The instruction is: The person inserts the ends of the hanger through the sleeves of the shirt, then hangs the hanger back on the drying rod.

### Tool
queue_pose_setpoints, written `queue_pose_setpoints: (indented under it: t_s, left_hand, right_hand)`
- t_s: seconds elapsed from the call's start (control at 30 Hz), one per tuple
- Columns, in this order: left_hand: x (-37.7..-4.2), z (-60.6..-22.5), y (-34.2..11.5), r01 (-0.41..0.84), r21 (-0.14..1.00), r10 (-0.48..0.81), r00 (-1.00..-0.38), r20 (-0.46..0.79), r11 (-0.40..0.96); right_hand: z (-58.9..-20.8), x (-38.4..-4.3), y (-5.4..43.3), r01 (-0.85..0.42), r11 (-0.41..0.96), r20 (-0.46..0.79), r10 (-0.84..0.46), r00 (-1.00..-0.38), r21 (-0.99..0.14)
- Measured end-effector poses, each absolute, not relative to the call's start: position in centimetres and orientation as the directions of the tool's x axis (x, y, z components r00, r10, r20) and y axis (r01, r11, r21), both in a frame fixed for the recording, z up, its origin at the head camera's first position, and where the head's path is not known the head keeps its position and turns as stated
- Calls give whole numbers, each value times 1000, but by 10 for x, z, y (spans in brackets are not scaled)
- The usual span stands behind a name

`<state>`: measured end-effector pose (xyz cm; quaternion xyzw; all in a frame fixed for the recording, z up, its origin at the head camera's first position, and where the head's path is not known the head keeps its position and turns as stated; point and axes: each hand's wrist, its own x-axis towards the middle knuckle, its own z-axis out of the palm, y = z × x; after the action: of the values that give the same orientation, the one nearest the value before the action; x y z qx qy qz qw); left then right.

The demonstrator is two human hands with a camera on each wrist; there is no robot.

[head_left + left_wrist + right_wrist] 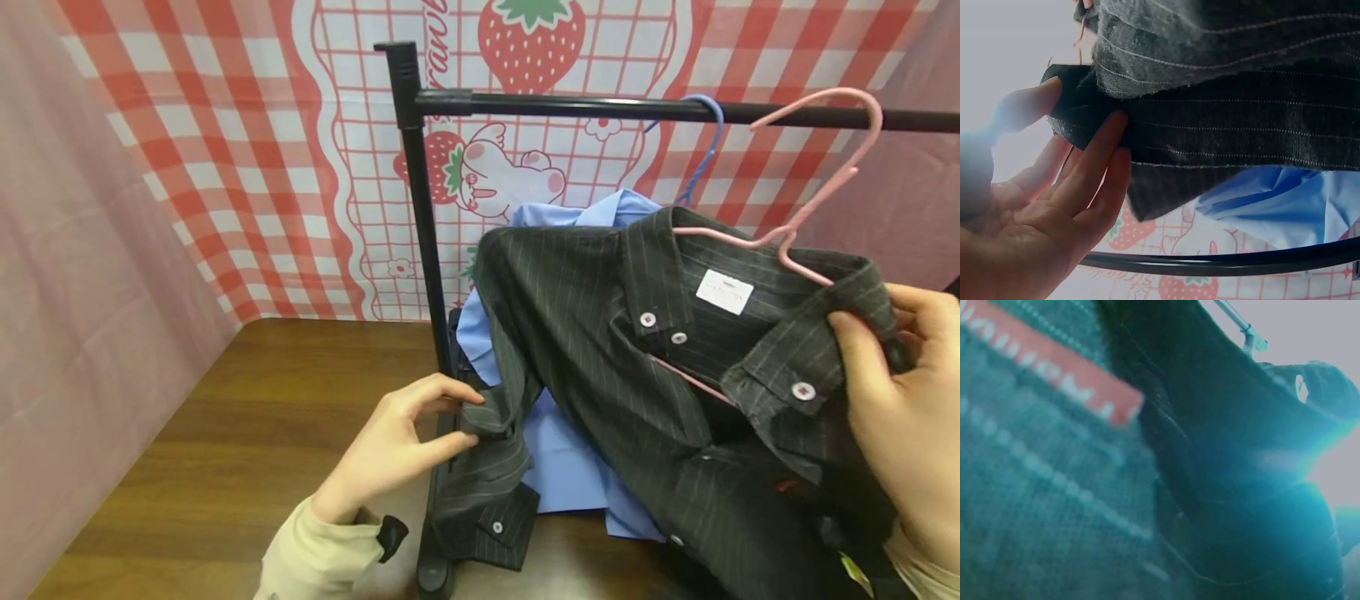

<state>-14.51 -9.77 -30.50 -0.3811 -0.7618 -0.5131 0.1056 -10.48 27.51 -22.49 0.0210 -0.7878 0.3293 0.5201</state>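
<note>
A dark pinstriped button shirt (585, 333) is on a pink hanger (795, 229), whose bar shows inside the open collar. The hanger's hook overlaps the black rail; whether it rests on it I cannot tell. My left hand (401, 442) pinches the shirt's sleeve between thumb and fingers, and the cuff hangs below. In the left wrist view, the left hand (1066, 200) has its thumb and fingertips on the dark cloth. My right hand (907, 408) grips the collar's right side, thumb in front. The right wrist view shows close dark cloth and a red label (1054, 365); the hand's fingers are hidden there.
Behind the dark shirt, a light blue shirt (562, 467) hangs from a blue hanger (708, 150) on the black rack rail (570, 105). The rack's upright (423, 217) stands left of both shirts. Beneath is a wooden tabletop (300, 425), with a strawberry-print checked cloth (247, 167) behind.
</note>
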Motion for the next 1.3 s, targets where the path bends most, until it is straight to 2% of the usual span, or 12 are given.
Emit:
queue_pose_setpoints:
  t_s: [0.1, 0.27, 0.37, 0.53, 0.67, 0.9, 1.13, 1.3]
  left_hand:
    - [-146, -307, -95, 700, 685, 468, -683, 561, 200]
    - [-146, -309, -93, 697, 678, 443, -698, 563, 236]
    - [-146, -309, -93, 686, 683, 422, -713, 561, 251]
    - [-146, -309, -92, 662, 701, 372, -741, 559, 266]
    - [-147, -309, -91, 640, 741, 350, -754, 555, 204]
    - [-149, -311, -89, 648, 749, 370, -735, 568, 137]
    - [-152, -314, -87, 631, 742, 407, -753, 517, 225]
    - [-155, -318, -87, 635, 721, 455, -748, 483, 278]
  right_hand:
    - [-213, -106, 256, -286, 810, 811, 347, -470, -512]
    - [-200, -116, 245, -221, 849, 831, 358, -426, -479]
    - [-192, -126, 242, -226, 844, 839, 377, -392, -486]
    - [-179, -138, 235, -245, 817, 829, 418, -372, -522]
    - [-167, -146, 229, -267, 800, 825, 432, -363, -537]
    - [-158, -162, 216, -265, 823, 835, 383, -394, -503]
    - [-164, -175, 203, -269, 852, 855, 322, -407, -449]
    - [-171, -184, 191, -325, 860, 882, 253, -398, -393]
